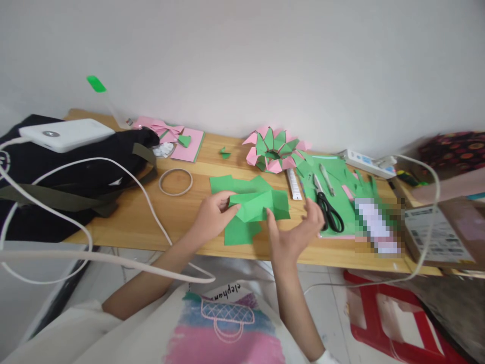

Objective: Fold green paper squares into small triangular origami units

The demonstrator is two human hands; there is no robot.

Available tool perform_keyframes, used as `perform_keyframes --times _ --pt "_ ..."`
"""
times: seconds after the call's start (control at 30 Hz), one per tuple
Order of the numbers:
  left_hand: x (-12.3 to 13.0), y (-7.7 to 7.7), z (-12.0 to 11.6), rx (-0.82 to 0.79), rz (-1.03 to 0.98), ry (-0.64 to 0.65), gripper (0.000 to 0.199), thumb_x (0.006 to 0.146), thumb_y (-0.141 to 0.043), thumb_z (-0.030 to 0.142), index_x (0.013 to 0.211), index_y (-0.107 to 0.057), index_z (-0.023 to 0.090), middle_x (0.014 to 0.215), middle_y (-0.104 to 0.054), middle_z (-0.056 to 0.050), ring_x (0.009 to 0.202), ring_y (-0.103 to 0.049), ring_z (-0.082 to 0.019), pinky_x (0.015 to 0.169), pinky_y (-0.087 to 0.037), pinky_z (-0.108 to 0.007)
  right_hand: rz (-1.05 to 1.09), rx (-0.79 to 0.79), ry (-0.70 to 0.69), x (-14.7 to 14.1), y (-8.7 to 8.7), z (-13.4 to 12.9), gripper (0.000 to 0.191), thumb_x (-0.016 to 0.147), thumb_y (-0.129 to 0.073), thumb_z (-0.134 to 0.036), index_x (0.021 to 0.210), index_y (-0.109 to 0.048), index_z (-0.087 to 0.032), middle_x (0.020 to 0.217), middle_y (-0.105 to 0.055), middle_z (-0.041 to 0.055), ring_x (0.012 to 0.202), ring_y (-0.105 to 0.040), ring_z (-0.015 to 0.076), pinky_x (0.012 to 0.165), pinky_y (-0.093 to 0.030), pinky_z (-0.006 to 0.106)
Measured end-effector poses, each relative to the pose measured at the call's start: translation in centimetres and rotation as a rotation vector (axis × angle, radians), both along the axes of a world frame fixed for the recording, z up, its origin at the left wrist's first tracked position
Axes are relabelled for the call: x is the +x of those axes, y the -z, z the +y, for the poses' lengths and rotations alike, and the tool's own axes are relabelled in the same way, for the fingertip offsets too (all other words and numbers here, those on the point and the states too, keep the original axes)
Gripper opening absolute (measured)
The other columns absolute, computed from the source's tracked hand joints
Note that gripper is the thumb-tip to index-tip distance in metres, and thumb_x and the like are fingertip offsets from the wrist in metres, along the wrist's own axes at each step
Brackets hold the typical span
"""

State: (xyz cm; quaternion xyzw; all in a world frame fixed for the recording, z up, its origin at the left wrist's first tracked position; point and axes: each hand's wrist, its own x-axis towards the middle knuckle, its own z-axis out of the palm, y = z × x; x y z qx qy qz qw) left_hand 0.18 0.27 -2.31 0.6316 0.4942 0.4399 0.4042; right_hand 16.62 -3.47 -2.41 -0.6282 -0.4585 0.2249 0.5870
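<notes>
My left hand [215, 216] pinches the left end of a creased green paper piece [252, 206] between thumb and fingers, just above the table. My right hand [293, 241] is spread, its thumb at the paper's lower right edge and its other fingers apart from it. Beneath the held piece lie more green paper sheets [240, 233]. Behind them sits a ring of folded pink and green paper units [273, 150]. To the right of my right hand lie black-handled scissors [330, 212] and a utility knife [327, 179] on green sheets.
A white tube [294, 184] lies near the ring, and a tape roll [175, 182] is at left. A black bag [125, 146] bears a white power bank [68, 134], whose white cable [140, 187] loops across the left side. A power strip [369, 163] and cardboard box [439, 232] stand right.
</notes>
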Motion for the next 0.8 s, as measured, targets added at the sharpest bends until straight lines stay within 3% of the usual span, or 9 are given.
perform_keyframes --times 0.07,0.17,0.3,0.43,0.6,0.8 --pt "0.2 -0.6 -0.5 0.117 0.088 -0.015 0.015 0.081 -0.06 0.02 0.092 -0.07 0.016 0.076 -0.075 -0.005 0.067 -0.071 -0.019 0.064 -0.057 -0.03 -0.339 0.107 0.018 0.1 -1.0 -0.2 0.05 0.079 -0.073 -0.031 0.124 -0.057 -0.019 0.104 -0.065 0.0134 0.095 -0.06 0.0258 0.078 -0.048 0.039" --pt "0.4 -1.8 -1.5 0.306 0.192 0.028 0.017 0.084 -0.058 0.017 0.093 -0.072 0.021 0.091 -0.077 -0.006 0.085 -0.072 -0.021 0.079 -0.057 -0.034 -0.794 0.283 -0.086 0.2 -2.3 -0.5 0.025 0.088 -0.061 -0.02 0.113 -0.065 -0.022 0.075 -0.063 0.0035 0.07 -0.058 0.0191 0.068 -0.045 0.033" --pt "0.1 -3.1 -2.5 0.546 0.309 0.075 0.032 0.079 -0.052 0.007 0.101 -0.07 0.023 0.1 -0.078 -0.005 0.093 -0.072 -0.021 0.084 -0.056 -0.033 -0.821 0.427 -0.186 0.2 -3.2 -0.9 0.025 0.088 -0.058 -0.011 0.104 -0.069 -0.026 0.072 -0.063 0.0006 0.065 -0.058 0.0141 0.061 -0.045 0.027" --pt "-0.4 -3.6 -2.7 0.779 0.476 0.008 0.037 0.079 -0.045 0.003 0.104 -0.066 0.021 0.094 -0.079 -0.005 0.085 -0.074 -0.019 0.077 -0.056 -0.033 -0.838 0.517 -0.18 0.3 -3.3 -1.5 0.037 0.085 -0.062 -0.009 0.114 -0.065 -0.031 0.072 -0.061 -0.0005 0.064 -0.056 0.014 0.058 -0.043 0.028" --pt "-0.4 -4.3 -2.8 0.893 0.536 -0.004 0.03 0.086 -0.045 0.005 0.104 -0.065 0.018 0.091 -0.078 -0.006 0.083 -0.074 -0.019 0.075 -0.056 -0.032 -0.875 0.532 -0.159 0.4 -3.1 -2.3 0.04 0.084 -0.064 -0.007 0.117 -0.063 -0.03 0.068 -0.053 -0.0014 0.061 -0.05 0.0138 0.057 -0.04 0.027" --pt "-0.4 -4.8 -3.1 0.909 0.526 0.007 0.036 0.084 -0.045 0.001 0.106 -0.067 0.02 0.094 -0.078 -0.005 0.083 -0.074 -0.02 0.075 -0.056 -0.033 -0.867 0.534 -0.164 0.4 -3.0 -2.6 0.035 0.084 -0.064 -0.009 0.113 -0.063 -0.028 0.07 -0.056 0.0001 0.063 -0.05 0.0149 0.057 -0.04 0.029"
